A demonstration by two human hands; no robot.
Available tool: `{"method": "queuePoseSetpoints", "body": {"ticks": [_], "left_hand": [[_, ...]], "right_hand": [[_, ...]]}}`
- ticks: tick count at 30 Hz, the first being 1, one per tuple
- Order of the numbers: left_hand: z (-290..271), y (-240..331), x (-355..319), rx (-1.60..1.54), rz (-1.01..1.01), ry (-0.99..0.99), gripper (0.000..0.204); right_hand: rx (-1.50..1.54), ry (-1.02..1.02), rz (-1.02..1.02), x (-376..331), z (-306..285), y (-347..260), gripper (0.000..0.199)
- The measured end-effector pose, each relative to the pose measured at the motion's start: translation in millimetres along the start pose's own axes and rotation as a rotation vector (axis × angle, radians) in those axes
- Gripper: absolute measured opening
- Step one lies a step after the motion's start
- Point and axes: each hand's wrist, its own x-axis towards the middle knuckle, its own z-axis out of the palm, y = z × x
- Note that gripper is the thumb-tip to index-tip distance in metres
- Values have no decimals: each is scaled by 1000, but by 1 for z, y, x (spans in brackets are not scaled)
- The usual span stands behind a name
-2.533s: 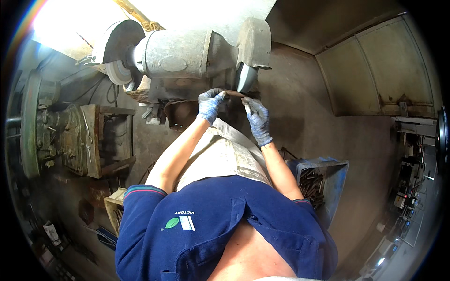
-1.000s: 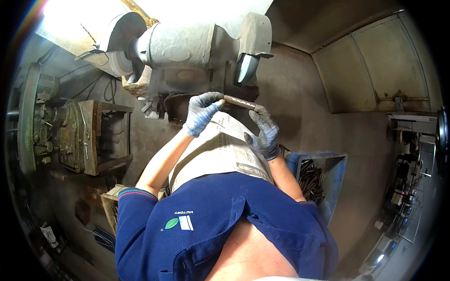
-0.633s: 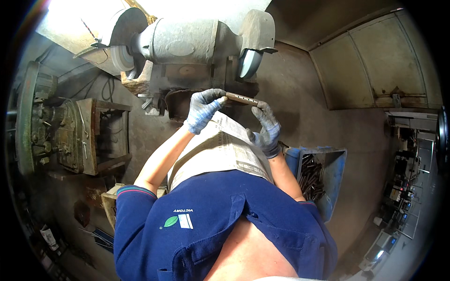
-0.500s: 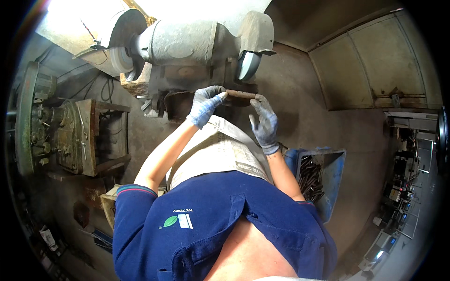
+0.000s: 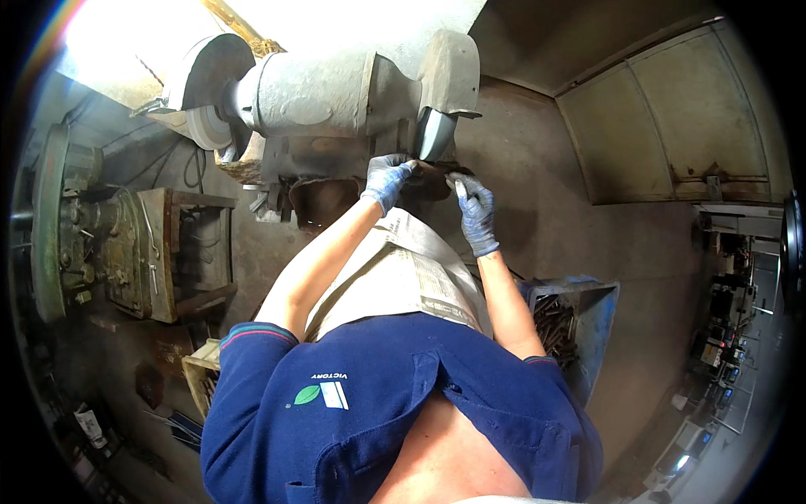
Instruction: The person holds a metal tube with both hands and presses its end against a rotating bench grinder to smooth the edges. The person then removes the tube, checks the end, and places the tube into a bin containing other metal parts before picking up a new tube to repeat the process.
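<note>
A bench grinder (image 5: 323, 92) stands in front of me, its right-hand grinding wheel (image 5: 436, 134) showing pale below its hood. Just under this wheel I hold a short brown metal bar (image 5: 432, 168) level between both hands. My left hand (image 5: 388, 181), in a blue-grey work glove, pinches the bar's left end. At the other end the fingers of my right hand (image 5: 476, 213), gloved alike, close on the tip. The bar is at or very close to the wheel's lower edge; whether they touch I cannot tell. My fingers and the dark surround hide part of it.
A blue bin (image 5: 600, 336) of dark metal pieces (image 5: 556, 326) stands by my right arm. Left of me is a green machine (image 5: 117, 248) on a frame. Beyond the grinder's left wheel (image 5: 208, 128) cables hang. A wooden box (image 5: 201, 374) sits by my left elbow. Newspaper (image 5: 403, 277) covers my lap.
Both hands have shifted with the bar: the left a little right, and the bar is now against or near the lower edge of the right wheel. My view has tilted slightly.
</note>
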Motion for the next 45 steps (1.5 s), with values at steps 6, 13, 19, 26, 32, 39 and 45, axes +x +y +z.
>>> {"method": "queuePoseSetpoints", "body": {"ticks": [6,13,19,26,32,39,45], "left_hand": [[-11,13,-7,20,8,57,10],[-40,17,-8,30,91,36,10],[-49,30,-56,9,231,-63,12],[-24,64,-108,-84,259,-332,18],[-6,45,-114,-12,93,-585,17],[-38,10,-113,105,5,-462,15],[-97,-16,-118,256,29,-255,18]], "right_hand": [[118,-8,88,0,21,12,14],[339,-71,117,-3,46,9,22],[-337,-100,-496,-39,38,-75,43],[-484,-36,-650,-82,31,-130,52],[-650,91,-534,-137,-9,-145,50],[-1094,491,-188,-248,-117,-145,47],[-906,499,84,-265,-134,-84,32]]}}
